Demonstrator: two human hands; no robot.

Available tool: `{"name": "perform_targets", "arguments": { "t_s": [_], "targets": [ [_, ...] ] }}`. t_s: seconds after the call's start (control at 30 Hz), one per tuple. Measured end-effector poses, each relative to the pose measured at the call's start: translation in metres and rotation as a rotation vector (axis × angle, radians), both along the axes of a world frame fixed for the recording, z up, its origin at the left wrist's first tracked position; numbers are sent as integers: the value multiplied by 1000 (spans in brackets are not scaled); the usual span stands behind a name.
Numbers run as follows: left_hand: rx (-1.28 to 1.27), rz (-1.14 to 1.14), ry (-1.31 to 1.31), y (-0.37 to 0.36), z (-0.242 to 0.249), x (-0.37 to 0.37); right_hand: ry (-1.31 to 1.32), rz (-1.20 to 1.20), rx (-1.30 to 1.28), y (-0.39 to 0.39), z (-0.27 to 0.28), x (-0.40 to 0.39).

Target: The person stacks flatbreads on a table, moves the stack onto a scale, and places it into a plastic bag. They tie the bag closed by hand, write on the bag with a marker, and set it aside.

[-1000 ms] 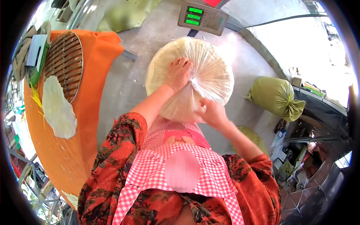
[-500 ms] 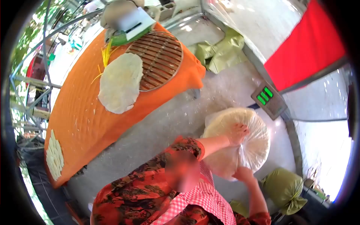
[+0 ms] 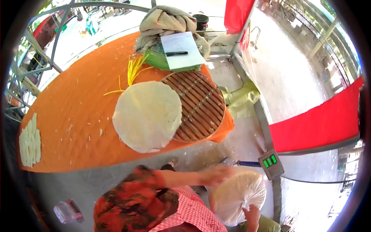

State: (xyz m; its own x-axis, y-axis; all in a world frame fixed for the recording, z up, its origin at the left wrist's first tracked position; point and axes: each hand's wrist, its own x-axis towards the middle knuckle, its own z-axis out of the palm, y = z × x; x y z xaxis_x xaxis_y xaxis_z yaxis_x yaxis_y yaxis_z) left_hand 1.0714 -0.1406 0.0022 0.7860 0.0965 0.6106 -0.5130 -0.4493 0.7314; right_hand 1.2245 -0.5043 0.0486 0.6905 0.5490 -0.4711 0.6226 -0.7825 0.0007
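Note:
A clear plastic bag (image 3: pixel 232 189), packed with round pale sheets, stands low at the right. Its plastic is gathered at one point on top. My right hand (image 3: pixel 252 217) is closed on the plastic just below that point. Over the bag's left edge, my left hand (image 3: pixel 218 174) is smeared by motion, so its fingers cannot be made out. Beside the bag is a small digital display (image 3: pixel 271 164) with green digits. On the table lies a thin, pale round sheet (image 3: pixel 147 116), partly over a slatted round rack (image 3: pixel 197 108).
The table has an orange cloth (image 3: pixel 77 112). Yellow ties (image 3: pixel 133 70), a notepad (image 3: pixel 181 60) with a black pen (image 3: pixel 177 53), and a bundled cloth (image 3: pixel 168 20) lie on it. Pale strips (image 3: pixel 30 141) lie at its left end. A clear plastic container (image 3: pixel 67 211) is on the floor.
My left hand has come off the top of the bag toward its left edge. My right hand stays at the gathered plastic. The view has shifted, showing more of the table's far side.

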Motion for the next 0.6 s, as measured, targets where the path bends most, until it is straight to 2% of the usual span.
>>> {"name": "perform_targets", "arguments": {
  "t_s": [0.03,0.1,0.13,0.17,0.2,0.23,0.27,0.3,0.33,0.37,0.43,0.47,0.5,0.57,0.6],
  "targets": [
    [-380,-6,238,38,-3,-39,-15,-154,177,49,27,-9],
    [20,523,149,130,22,-117,106,-111,518,132,37,-8],
    [179,806,149,175,34,-156,259,-241,580,184,41,-14],
    [76,1051,212,209,18,-198,463,-294,564,236,41,-15],
    [-45,1206,252,244,6,-244,474,-100,609,286,36,-17],
    [88,1447,299,277,-20,-290,469,98,643,339,32,-17],
    [26,1574,446,293,15,-317,309,286,691,400,34,-24],
    [94,1719,473,308,4,-345,384,301,763,462,48,-36],
    [167,1862,499,317,-11,-370,338,472,1005,522,43,-37],
    [196,1877,542,317,-28,-383,355,520,1022,580,51,-42],
    [248,1917,635,317,-62,-402,205,706,1137,691,48,-44],
    [292,1891,696,323,-55,-399,72,736,1061,742,33,-38],
    [334,1861,761,319,-35,-387,55,699,1204,788,12,-37],
    [324,1849,815,316,-31,-382,-108,710,995,847,13,-42],
    [325,1843,838,318,-31,-382,-193,738,981,872,-2,-36]
  ]
}}
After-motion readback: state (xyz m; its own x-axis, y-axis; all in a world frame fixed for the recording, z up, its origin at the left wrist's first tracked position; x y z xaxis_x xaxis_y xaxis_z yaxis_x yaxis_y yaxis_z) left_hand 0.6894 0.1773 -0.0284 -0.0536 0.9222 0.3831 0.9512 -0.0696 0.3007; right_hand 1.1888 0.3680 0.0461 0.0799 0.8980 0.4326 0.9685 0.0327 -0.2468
